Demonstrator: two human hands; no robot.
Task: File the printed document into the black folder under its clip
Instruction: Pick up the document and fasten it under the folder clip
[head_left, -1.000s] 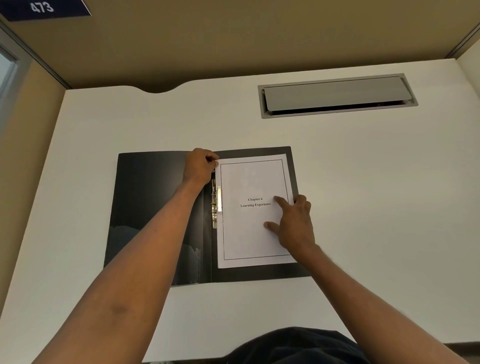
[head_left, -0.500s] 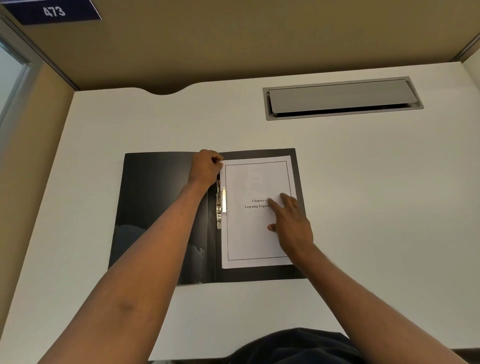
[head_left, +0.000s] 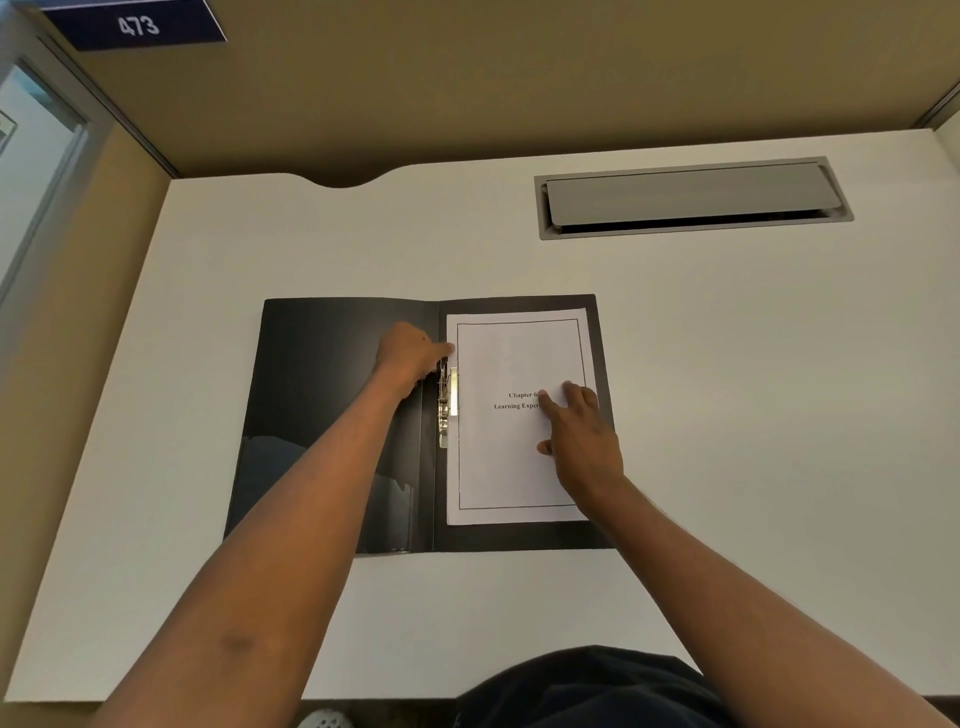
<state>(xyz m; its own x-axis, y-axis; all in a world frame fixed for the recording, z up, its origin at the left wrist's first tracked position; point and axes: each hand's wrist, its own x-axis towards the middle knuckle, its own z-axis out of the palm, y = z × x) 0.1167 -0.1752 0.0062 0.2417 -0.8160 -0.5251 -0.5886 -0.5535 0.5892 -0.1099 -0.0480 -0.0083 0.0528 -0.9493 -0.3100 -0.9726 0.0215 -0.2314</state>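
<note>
The black folder (head_left: 332, 395) lies open and flat on the white desk. The printed document (head_left: 511, 358), a white page with a thin border and the title "Chapter 6", rests on the folder's right half. Its left edge sits under the metal clip (head_left: 448, 405) along the spine. My left hand (head_left: 410, 353) is curled at the top of the clip, fingertips touching the clip lever and the page's left edge. My right hand (head_left: 579, 436) lies flat on the page, fingers spread, pressing it down and covering part of the title.
A grey cable hatch (head_left: 691, 197) is set into the desk (head_left: 753, 415) at the back right. Tan partition walls enclose the desk at the back and left, with a blue "473" sign (head_left: 137, 25) at top left. The desk's front edge is near my body.
My left hand has slid from the page's top left corner down to the top of the clip. My right hand has stayed on the page, shifted slightly towards the title.
</note>
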